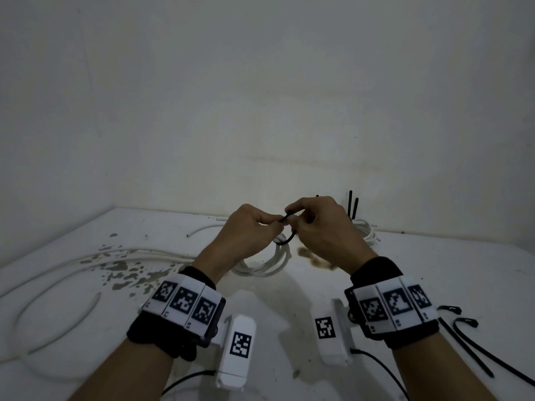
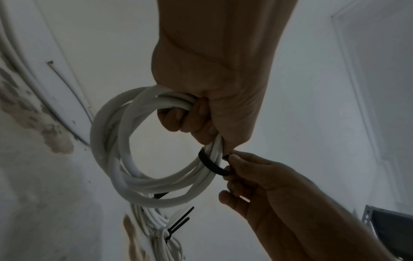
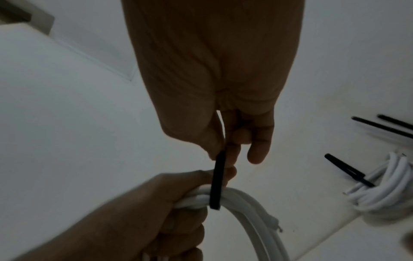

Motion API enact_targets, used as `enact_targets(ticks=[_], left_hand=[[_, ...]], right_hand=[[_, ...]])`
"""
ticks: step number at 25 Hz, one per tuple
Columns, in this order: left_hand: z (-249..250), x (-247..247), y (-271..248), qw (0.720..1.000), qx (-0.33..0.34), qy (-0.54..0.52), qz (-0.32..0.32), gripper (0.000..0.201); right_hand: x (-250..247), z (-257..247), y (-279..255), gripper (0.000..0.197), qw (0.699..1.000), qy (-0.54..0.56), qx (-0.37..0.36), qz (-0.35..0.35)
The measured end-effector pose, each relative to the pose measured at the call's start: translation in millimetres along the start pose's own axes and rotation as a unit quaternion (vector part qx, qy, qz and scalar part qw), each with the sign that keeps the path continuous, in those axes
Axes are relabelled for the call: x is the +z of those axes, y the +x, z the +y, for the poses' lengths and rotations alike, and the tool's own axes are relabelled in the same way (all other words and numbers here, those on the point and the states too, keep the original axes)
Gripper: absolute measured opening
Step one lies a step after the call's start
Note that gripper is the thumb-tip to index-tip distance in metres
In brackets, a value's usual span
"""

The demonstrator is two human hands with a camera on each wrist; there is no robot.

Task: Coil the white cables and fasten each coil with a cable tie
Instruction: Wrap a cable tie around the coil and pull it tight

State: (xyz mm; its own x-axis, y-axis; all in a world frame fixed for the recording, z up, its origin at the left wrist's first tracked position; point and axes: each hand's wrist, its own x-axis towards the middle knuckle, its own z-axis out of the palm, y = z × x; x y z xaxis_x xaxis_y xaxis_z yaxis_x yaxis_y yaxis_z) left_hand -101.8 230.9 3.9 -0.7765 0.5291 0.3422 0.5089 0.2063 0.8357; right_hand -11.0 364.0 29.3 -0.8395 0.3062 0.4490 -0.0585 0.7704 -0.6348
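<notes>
White coil [image 2: 125, 159] gripped by left hand [image 1: 246, 230], right hand [image 1: 324, 227] pinching black tie [image 2: 211, 165] (tied coils [image 3: 384, 185] beyond).

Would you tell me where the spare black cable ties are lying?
In the head view, the spare cable ties lie on the table, just right of the right hand's wrist.

The head view looks forward and down over both wrists. Each wrist view looks close along its hand, both sharing the white coil [image 2: 143, 159] at frame centre.
</notes>
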Motion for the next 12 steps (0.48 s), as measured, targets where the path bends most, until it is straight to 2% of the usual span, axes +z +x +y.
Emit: enact_targets(ticks=[3, 5, 7, 9, 10, 12], left_hand=[[7.9, -1.5, -1.3, 0.999, 0.027, -0.013, -0.037, 0.027], [10.5, -0.8, -0.9, 0.999, 0.025, -0.021, -0.026, 0.029], [9.2, 1.1, -0.1, 0.998, 0.001, -0.060, -0.005, 0.025], [4.3, 7.9, 2.7, 0.998, -0.019, -0.045, 0.045, 0.039], [0.7, 12.8, 3.3, 0.997, -0.026, -0.009, 0.078, 0.050], [-0.6, 22.8, 0.0, 0.989, -0.022, 0.057, 0.131, 0.058]], right_hand=[[-3.5, -0.6, -4.0, 0.013, 0.981, 0.189, 0.035, -0.024], [-1.1, -0.8, -4.5, 0.014, 0.975, 0.218, 0.038, 0.021], [-1.5, 1.0, -1.2, 0.011, 0.978, 0.180, 0.026, 0.104], [-3.9, 2.6, 1.1, 0.012, 0.980, 0.114, 0.001, 0.164], [-2.7, 1.7, 0.2, 0.013, 0.982, 0.068, -0.015, 0.173], [3.3, -3.3, -2.8, 0.015, 0.985, -0.025, -0.057, 0.161]])
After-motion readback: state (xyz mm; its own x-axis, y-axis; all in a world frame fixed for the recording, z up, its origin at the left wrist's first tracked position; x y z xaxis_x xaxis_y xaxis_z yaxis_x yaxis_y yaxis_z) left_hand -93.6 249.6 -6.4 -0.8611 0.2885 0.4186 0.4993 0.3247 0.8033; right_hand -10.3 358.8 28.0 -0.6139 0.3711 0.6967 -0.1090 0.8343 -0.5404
